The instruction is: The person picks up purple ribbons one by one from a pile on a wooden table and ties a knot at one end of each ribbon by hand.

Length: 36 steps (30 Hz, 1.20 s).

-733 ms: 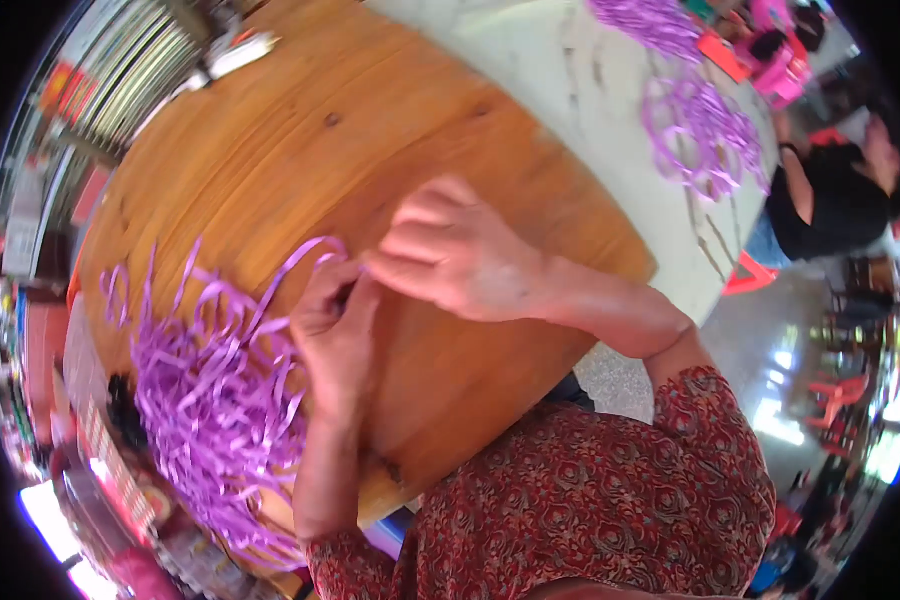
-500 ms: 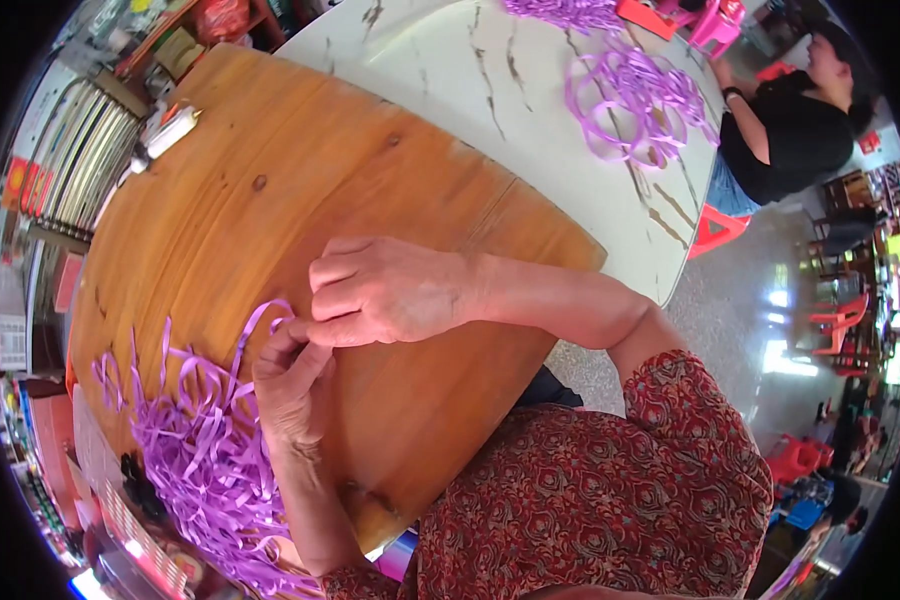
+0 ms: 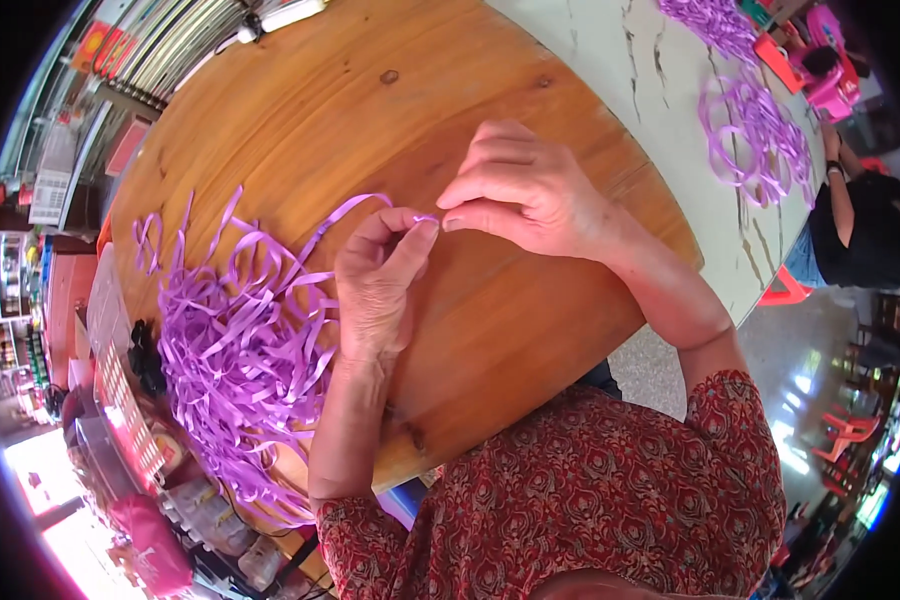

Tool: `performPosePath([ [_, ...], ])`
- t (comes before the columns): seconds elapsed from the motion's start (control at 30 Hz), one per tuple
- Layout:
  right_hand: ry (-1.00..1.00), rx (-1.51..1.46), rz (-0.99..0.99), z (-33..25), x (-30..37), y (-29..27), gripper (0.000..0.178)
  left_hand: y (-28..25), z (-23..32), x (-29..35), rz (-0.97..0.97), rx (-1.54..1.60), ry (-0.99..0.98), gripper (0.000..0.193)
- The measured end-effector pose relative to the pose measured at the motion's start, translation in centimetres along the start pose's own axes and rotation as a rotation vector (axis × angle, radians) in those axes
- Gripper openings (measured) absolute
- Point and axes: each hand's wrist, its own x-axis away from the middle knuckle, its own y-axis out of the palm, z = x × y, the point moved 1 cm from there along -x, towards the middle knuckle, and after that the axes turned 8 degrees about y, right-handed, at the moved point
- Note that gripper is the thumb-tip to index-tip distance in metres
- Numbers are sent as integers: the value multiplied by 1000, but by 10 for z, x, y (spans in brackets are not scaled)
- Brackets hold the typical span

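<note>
My left hand (image 3: pixel 380 275) is closed in a pinch over the wooden table, with a purple ribbon (image 3: pixel 345 208) between thumb and forefinger. A short purple end of it shows at the thumb tip. Close beside that end, my right hand (image 3: pixel 540 195) has its thumb and forefinger drawn together. Whatever lies between those right fingertips is too small to make out. From the left hand the ribbon curves back to a large tangled heap of purple ribbons (image 3: pixel 245 360) on the table's left side.
The wooden table (image 3: pixel 530 310) adjoins a white marbled table (image 3: pixel 590 40). More purple ribbons (image 3: pixel 760 140) lie on the white one, where a person in a black top (image 3: pixel 870 225) sits. A glue gun (image 3: pixel 280 18) rests at the far left edge, near shelves.
The view has shifted, so the table and heap appear further right and down or up. My right hand has opened out from the left one; its fingertips now sit slightly apart from the left thumb.
</note>
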Motion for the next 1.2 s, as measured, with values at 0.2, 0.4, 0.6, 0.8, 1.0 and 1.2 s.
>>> performPosePath([
  [0.2,150,-90,-31,-8,1,4,17,5,1,3,30,-95,86,12],
  [0.4,195,-114,-38,-10,2,6,11,6,0,5,-38,-154,164,11],
  [0.6,451,-329,-59,-11,6,11,6,5,-3,6,-30,-157,162,12],
  [0.8,919,-750,-203,-11,6,9,8,7,1,7,-86,162,77,14],
  [1.0,982,-1232,-242,-7,10,18,12,8,2,6,-203,358,51,11],
  [1.2,988,-1340,-218,-13,10,15,11,12,4,9,-231,425,26,11],
])
